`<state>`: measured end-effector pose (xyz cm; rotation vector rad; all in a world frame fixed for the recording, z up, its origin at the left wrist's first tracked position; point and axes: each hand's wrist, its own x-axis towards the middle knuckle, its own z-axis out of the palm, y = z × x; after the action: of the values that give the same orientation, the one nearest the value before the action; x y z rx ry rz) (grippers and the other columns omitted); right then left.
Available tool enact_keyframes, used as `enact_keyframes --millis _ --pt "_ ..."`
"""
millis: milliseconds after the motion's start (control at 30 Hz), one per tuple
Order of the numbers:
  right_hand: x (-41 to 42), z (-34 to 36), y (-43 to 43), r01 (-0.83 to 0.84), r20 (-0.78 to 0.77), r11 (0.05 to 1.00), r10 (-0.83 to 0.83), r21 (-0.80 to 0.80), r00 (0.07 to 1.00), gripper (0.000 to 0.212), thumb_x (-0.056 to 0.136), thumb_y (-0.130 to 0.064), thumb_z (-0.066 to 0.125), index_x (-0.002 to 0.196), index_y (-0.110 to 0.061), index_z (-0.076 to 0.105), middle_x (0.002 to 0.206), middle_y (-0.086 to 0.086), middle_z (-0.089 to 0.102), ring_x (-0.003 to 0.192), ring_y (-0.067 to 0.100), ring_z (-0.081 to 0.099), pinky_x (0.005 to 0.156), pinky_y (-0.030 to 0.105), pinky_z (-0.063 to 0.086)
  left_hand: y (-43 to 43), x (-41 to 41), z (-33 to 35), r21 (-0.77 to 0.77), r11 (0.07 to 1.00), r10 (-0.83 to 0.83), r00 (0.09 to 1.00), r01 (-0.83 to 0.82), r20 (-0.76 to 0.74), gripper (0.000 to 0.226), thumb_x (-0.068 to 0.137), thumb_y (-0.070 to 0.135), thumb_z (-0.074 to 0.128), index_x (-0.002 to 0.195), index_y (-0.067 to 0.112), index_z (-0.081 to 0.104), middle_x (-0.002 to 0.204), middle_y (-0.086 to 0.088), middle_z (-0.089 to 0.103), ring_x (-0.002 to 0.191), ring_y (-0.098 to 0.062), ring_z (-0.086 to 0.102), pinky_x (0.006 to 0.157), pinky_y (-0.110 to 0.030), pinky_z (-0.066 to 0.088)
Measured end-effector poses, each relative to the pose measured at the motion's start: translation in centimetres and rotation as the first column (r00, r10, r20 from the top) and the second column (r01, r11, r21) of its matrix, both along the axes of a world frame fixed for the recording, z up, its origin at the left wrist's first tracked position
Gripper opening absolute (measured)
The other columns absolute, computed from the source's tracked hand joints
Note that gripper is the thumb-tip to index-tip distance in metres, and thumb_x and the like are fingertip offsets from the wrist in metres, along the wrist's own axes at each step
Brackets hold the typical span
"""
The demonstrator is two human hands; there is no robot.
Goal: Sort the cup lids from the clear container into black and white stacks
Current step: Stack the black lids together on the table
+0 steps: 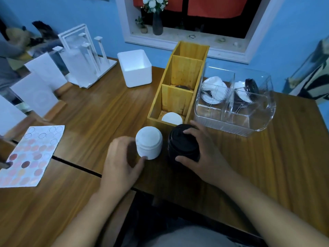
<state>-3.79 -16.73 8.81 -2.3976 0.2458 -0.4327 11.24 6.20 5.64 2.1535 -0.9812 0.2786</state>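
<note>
White stack [149, 145]: your left hand [121, 161] grips it. Black stack [183, 144]: your right hand [202, 155] grips it. Clear container [236, 126]: several lids [213, 90], apparently mostly white, remain.

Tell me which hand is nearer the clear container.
Right. The right hand grips the black stack by the clear container, off its near left corner; the left hand holds the white stack, farther left.
</note>
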Motion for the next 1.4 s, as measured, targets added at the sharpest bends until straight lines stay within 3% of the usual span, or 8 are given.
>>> enact_keyframes --millis 100,267,367,567,767,967,1233,1400 --pt "-0.5 -1.6 0.9 0.032 0.016 0.999 -0.032 0.009 0.999 0.089 0.075 -0.042 0.085 0.142 -0.044 0.026 0.163 -0.012 0.002 0.147 0.004 0.011 0.107 0.012 0.022 -0.4 3.1 -0.9 0.132 0.981 -0.123 0.983 0.141 -0.137 0.101 0.072 0.026 0.094 0.155 0.020 0.036 0.155 -0.003 0.039 0.145 -0.020 0.039 0.113 -0.041 0.043" --pt "-0.7 -2.9 1.4 0.068 0.076 0.997 -0.064 -0.044 0.995 0.098 0.073 -0.029 0.088 0.145 -0.040 0.022 0.162 -0.004 0.006 0.144 0.012 0.021 0.106 0.027 0.037 -1.6 3.3 -2.4 0.129 0.947 -0.265 0.944 0.293 -0.198 0.105 0.076 0.024 0.091 0.160 0.021 0.028 0.154 0.004 0.045 0.138 0.000 0.039 0.109 -0.005 0.029" --pt "-1.2 -3.0 1.2 0.080 0.097 0.996 -0.076 -0.034 0.992 0.096 0.073 -0.029 0.088 0.144 -0.038 0.024 0.161 -0.001 0.010 0.145 0.018 0.026 0.106 0.028 0.039 -2.1 2.2 -2.4 0.084 0.956 -0.261 0.947 0.281 -0.188 0.103 0.074 0.019 0.092 0.158 0.016 0.033 0.151 0.009 0.044 0.138 0.002 0.038 0.108 -0.002 0.026" --pt "-7.8 -2.9 -1.7 0.180 0.102 0.983 -0.177 -0.026 0.979 0.099 0.070 -0.024 0.089 0.142 -0.044 0.024 0.160 -0.017 0.006 0.143 -0.009 0.018 0.106 0.006 0.030 -5.8 -3.1 -2.6 0.122 0.928 -0.322 0.922 0.353 -0.214 0.106 0.074 0.023 0.092 0.159 0.028 0.028 0.148 0.008 0.047 0.133 -0.008 0.048 0.106 -0.019 0.039" --pt "-17.4 -2.8 -7.8 0.377 0.120 0.926 -0.372 -0.022 0.920 0.103 0.068 -0.014 0.091 0.144 -0.035 0.025 0.160 0.002 0.016 0.148 0.007 0.021 0.114 0.013 0.024 -16.0 -11.2 -2.7 0.140 0.865 -0.455 0.870 0.482 -0.190 0.104 0.081 0.024 0.086 0.160 0.032 0.018 0.155 0.005 0.040 0.138 -0.007 0.040 0.111 -0.022 0.032" --pt "-23.2 -2.2 -17.6 0.535 0.097 0.844 -0.530 -0.036 0.843 0.111 0.063 -0.016 0.094 0.145 -0.035 0.020 0.156 -0.009 0.016 0.145 0.005 0.019 0.112 0.005 0.017 -28.1 -17.7 -2.3 0.097 0.851 -0.485 0.845 0.515 -0.226 0.097 0.084 0.017 0.083 0.161 0.021 0.023 0.154 0.000 0.044 0.142 -0.013 0.041 0.116 -0.023 0.033" --pt "-24.7 -2.3 -23.8 0.561 0.069 0.827 -0.559 -0.017 0.826 0.111 0.063 -0.020 0.094 0.147 -0.033 0.022 0.157 -0.006 0.021 0.141 0.003 0.022 0.115 0.028 0.026 -33.9 -20.4 -1.5 0.137 0.880 -0.411 0.873 0.455 -0.262 0.097 0.087 0.014 0.077 0.162 0.022 0.016 0.151 -0.002 0.043 0.134 -0.025 0.050 0.105 -0.032 0.044" --pt "-25.4 -1.2 -23.3 0.554 0.035 0.832 -0.553 -0.034 0.833 0.121 0.064 -0.034 0.093 0.152 -0.045 0.011 0.166 -0.008 0.009 0.152 0.007 0.010 0.119 0.039 0.020 -30.2 -19.2 0.8 0.181 0.856 -0.435 0.863 0.485 -0.256 0.098 0.086 0.028 0.080 0.162 0.022 0.019 0.164 0.004 0.033 0.148 -0.014 0.034 0.114 -0.022 0.025"
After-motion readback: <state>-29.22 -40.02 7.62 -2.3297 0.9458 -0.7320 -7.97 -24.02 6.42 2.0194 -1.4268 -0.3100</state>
